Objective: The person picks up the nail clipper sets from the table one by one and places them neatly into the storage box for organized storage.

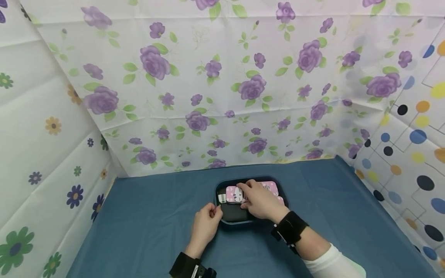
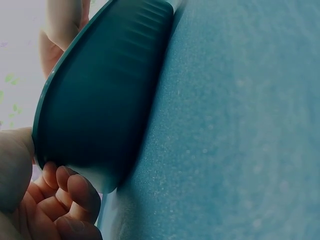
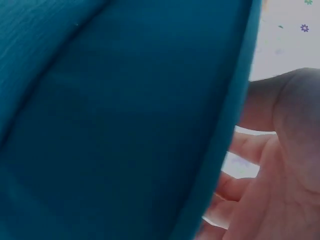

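A dark blue plastic basin (image 1: 236, 222) rests on the blue cloth. At its front left corner my left hand (image 1: 206, 224) pinches the rim, thumb above and curled fingers beneath, as the left wrist view also shows. Over the basin, my right hand (image 1: 260, 200) grips a small pink case (image 1: 233, 194) with a white cartoon cat, a finger at its far edge and the thumb at its near edge. The right wrist view has the right hand (image 3: 270, 165) beyond the basin's wall (image 3: 125, 125), its fingertips hidden behind the rim.
Another pink patterned case (image 1: 270, 187) lies in the basin at the back right, partly behind the right hand. A small whitish striped piece (image 1: 222, 198) is at the left inside. Flowered sheets (image 1: 194, 85) hang behind the blue cloth (image 1: 149, 216), with patterned sheets at both sides.
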Demonstrator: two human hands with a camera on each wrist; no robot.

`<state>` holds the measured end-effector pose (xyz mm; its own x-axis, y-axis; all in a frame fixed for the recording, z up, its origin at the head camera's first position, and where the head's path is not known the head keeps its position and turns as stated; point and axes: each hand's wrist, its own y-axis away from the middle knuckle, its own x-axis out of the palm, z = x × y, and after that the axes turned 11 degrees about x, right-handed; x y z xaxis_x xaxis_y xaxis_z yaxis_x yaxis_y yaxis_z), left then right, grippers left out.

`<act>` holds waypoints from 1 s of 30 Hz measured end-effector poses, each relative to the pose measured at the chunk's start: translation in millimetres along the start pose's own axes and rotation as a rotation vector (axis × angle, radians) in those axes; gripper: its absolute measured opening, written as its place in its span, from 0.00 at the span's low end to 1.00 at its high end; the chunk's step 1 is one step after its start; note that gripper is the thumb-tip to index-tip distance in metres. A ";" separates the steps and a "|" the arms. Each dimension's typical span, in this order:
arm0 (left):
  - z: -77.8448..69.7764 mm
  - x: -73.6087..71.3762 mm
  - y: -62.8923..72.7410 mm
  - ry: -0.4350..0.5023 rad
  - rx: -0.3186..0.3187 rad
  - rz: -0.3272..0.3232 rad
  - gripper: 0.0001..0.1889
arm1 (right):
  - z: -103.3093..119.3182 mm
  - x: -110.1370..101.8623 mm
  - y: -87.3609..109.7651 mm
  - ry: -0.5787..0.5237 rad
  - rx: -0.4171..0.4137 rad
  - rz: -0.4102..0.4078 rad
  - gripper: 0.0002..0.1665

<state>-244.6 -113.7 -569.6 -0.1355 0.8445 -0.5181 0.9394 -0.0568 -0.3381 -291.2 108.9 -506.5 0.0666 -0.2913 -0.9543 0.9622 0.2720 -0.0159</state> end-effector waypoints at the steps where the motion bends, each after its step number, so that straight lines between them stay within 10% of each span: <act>1: 0.2 0.0 -0.2 0.001 0.001 -0.001 0.20 | -0.9 0.1 -1.0 -0.014 0.000 -0.007 0.37; 30: 0.0 0.3 0.1 0.009 -0.001 0.003 0.18 | -9.0 0.6 -9.5 -0.057 -0.062 0.011 0.36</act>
<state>-244.5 -113.4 -569.7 -0.1295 0.8490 -0.5123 0.9403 -0.0589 -0.3352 -302.7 114.4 -509.7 0.0932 -0.3389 -0.9362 0.9434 0.3307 -0.0258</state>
